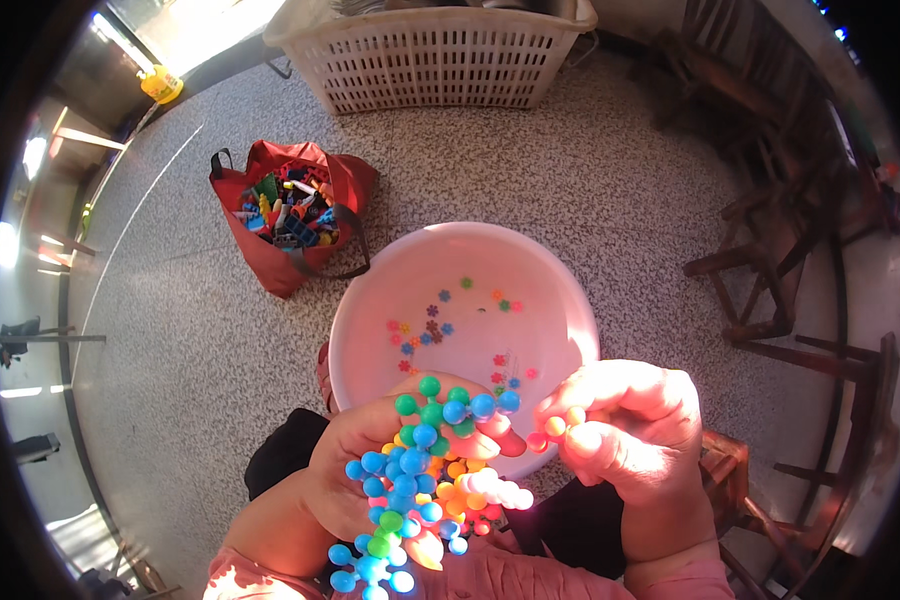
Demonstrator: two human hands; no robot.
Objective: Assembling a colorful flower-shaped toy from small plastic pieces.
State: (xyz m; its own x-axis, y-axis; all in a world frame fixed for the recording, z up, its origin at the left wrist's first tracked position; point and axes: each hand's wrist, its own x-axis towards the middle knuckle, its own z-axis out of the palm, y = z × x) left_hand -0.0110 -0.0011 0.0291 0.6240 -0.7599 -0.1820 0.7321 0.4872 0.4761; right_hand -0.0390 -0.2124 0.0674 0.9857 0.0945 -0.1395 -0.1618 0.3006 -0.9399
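Observation:
My left hand (332, 465) is wrapped round a cluster of knobbly plastic connector pieces (407, 470), mostly blue and green, with orange and pink parts lower down. Just to its right, my right hand (642, 425) pinches a small orange connector piece (556, 427) between thumb and fingertips; a reddish knob shows at its left end. A small gap lies between this piece and the cluster. Both hands are above the near edge of a pink basin (562, 300). Scattered on the basin's bottom are several small flower-shaped pieces (435, 337) in blue, pink, green, orange and brown.
Left of the basin, a red cloth bag (260, 245) stands open, full of mixed plastic toy parts (295, 208). A white slatted basket (435, 65) is at the far side. Wooden chairs (760, 270) line the right. Far left stands a yellow container (161, 85).

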